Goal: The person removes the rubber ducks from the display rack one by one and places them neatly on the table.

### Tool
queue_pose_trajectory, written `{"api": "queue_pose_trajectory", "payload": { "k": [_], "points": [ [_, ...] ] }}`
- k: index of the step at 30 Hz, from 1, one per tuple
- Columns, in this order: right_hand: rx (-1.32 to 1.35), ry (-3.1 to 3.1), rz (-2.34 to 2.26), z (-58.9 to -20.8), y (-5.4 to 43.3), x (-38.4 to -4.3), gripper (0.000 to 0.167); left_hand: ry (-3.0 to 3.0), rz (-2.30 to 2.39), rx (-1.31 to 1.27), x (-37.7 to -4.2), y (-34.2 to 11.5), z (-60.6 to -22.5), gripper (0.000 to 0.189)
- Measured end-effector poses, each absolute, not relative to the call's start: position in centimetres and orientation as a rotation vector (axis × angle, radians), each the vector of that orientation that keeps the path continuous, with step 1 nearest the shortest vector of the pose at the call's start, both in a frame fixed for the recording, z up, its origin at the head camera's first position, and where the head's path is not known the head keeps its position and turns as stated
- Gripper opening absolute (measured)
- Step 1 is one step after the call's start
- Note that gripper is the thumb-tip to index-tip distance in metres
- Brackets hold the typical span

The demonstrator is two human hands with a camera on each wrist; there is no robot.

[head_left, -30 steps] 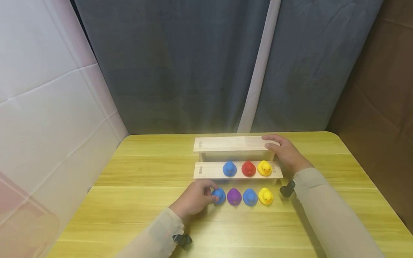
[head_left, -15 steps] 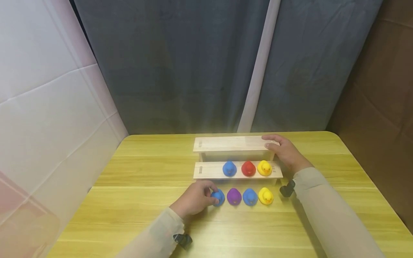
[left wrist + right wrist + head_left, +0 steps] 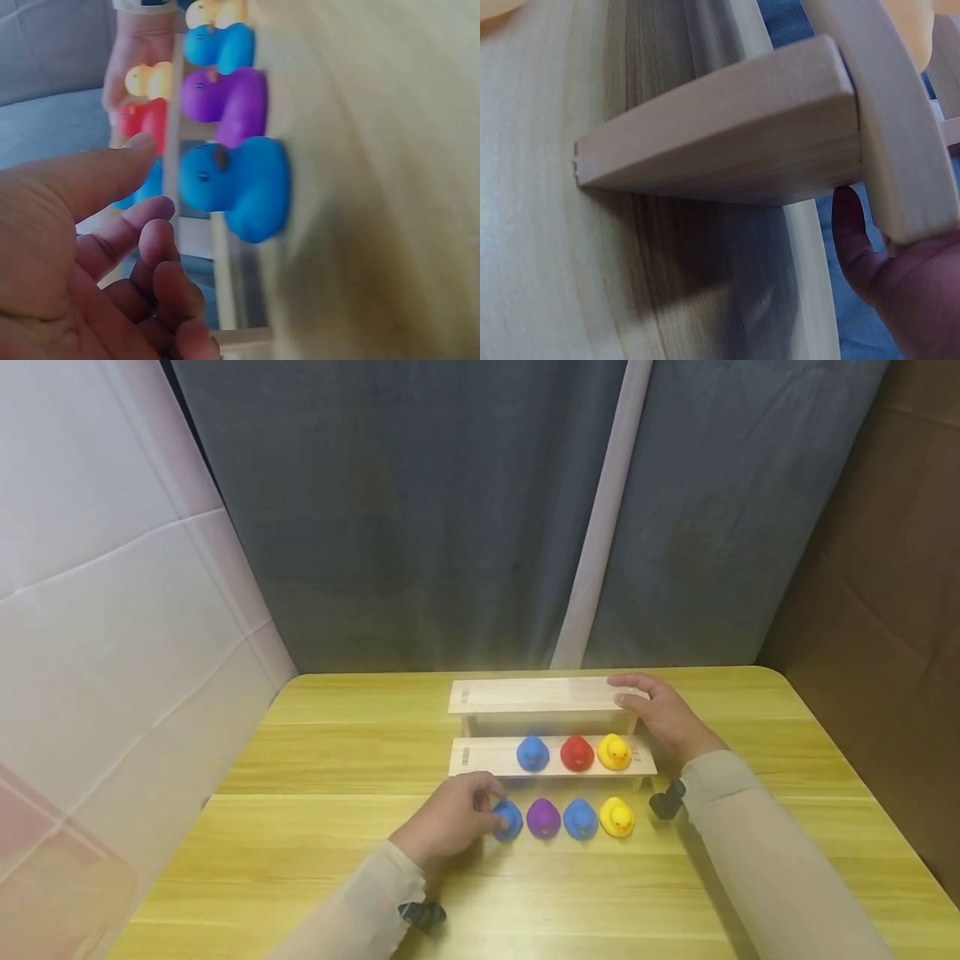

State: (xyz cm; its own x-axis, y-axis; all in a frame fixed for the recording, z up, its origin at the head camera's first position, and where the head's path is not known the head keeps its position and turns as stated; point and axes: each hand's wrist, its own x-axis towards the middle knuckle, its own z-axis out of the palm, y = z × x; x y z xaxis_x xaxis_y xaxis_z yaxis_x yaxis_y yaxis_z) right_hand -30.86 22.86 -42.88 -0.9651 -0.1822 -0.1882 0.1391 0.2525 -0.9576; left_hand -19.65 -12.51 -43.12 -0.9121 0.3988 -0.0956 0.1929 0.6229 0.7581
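Note:
My left hand (image 3: 452, 814) is at the left end of the front row, its thumb and forefinger beside a blue rubber duck (image 3: 508, 820). In the left wrist view a gap shows between the loosely bent fingers (image 3: 161, 244) and that blue duck, which sits on the table. To its right stand a purple duck (image 3: 543, 818), another blue duck (image 3: 581, 819) and a yellow duck (image 3: 617, 817). My right hand (image 3: 671, 718) grips the right end of the rear wooden shelf (image 3: 532, 695), thumb in front and forefinger behind.
A lower wooden shelf (image 3: 487, 757) stands before the rear one, bearing a blue duck (image 3: 533, 753), a red duck (image 3: 577, 753) and a yellow duck (image 3: 614, 752). Its leg (image 3: 720, 127) shows up close in the right wrist view. A grey curtain (image 3: 420, 527) hangs behind the wooden table (image 3: 300, 860).
The left-end blue duck has shifted a little toward me. My left hand has risen slightly. My right hand stays at the shelf end.

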Motion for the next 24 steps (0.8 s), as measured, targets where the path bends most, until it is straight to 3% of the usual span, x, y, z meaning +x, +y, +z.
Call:
{"api": "queue_pose_trajectory", "payload": {
  "k": [8,24],
  "points": [
    [-0.057,2.271,-1.787,-42.8,22.8,-31.0,0.045,2.665,1.191,0.497,-20.6,-11.9,-41.5,0.021],
    [-0.059,2.267,-1.790,-43.0,23.0,-31.1,0.045,2.766,1.185,0.528,-22.8,-10.5,-39.9,0.029]
  ]
}}
